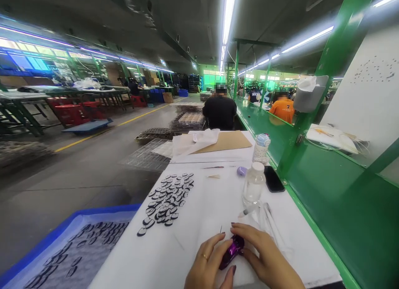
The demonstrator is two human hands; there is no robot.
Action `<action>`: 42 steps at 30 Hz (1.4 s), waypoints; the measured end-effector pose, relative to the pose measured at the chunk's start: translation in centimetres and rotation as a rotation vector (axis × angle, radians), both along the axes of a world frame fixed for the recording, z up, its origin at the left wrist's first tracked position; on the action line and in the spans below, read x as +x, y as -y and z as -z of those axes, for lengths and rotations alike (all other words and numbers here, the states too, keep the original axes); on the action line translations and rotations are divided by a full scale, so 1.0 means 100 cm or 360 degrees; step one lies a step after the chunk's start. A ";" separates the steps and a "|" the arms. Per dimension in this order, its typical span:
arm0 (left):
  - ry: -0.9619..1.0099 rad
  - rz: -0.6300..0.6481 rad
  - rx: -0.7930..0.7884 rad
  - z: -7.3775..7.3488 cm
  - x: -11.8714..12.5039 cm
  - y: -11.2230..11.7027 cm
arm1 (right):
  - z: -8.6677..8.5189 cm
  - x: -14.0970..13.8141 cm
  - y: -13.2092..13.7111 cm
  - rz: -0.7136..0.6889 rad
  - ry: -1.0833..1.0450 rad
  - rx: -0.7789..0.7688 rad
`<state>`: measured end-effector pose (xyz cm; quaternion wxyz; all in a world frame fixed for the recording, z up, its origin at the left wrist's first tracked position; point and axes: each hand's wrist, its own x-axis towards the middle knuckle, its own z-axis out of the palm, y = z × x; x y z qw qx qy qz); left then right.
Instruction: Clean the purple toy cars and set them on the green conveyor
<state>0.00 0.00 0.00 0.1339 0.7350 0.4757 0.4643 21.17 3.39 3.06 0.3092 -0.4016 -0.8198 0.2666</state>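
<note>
Both of my hands meet near the front edge of a white table (199, 206). A small shiny purple object (232, 251) lies between them. My left hand (207, 262), a ring on one finger, curls its fingers around the object's left side. My right hand (264, 255) pinches the object's upper right end with fingertips pressed on it. A thin dark needle-like tip (221, 229) sticks up just above my left fingers. A spread of several small black oval pieces (166, 202) lies on the table to the upper left of my hands.
A clear plastic bottle (254, 183), a black phone (273, 179), a patterned cup (261, 150) and brown card with white cloth (215, 141) stand farther along. A blue tray (75, 247) with more black pieces sits left. A green partition (327, 206) runs right. A person in black (220, 110) sits ahead.
</note>
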 end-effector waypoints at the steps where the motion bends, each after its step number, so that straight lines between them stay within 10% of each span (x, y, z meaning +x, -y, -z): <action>1: -0.0154 -0.0043 0.0175 0.000 0.002 -0.004 | 0.003 0.000 0.000 0.0034 -0.0020 -0.0006; 7: -0.0382 0.0034 0.0350 -0.002 0.005 -0.003 | 0.000 -0.008 -0.003 0.0163 -0.0129 -0.0050; 21: -0.0317 0.0279 -0.0121 -0.027 -0.003 -0.009 | 0.004 -0.011 -0.004 0.0158 -0.0268 0.0009; 26: -0.0352 0.0241 -0.0242 -0.029 0.008 -0.006 | -0.022 -0.021 -0.015 0.0455 -0.0370 -0.0328; 33: -0.0383 0.0323 -0.0320 -0.028 0.007 -0.004 | -0.028 -0.041 -0.031 0.0923 -0.0328 -0.0156; 42: -0.0102 0.0160 -0.0206 -0.035 0.015 0.002 | -0.045 -0.013 -0.028 0.0309 -0.0524 -0.0467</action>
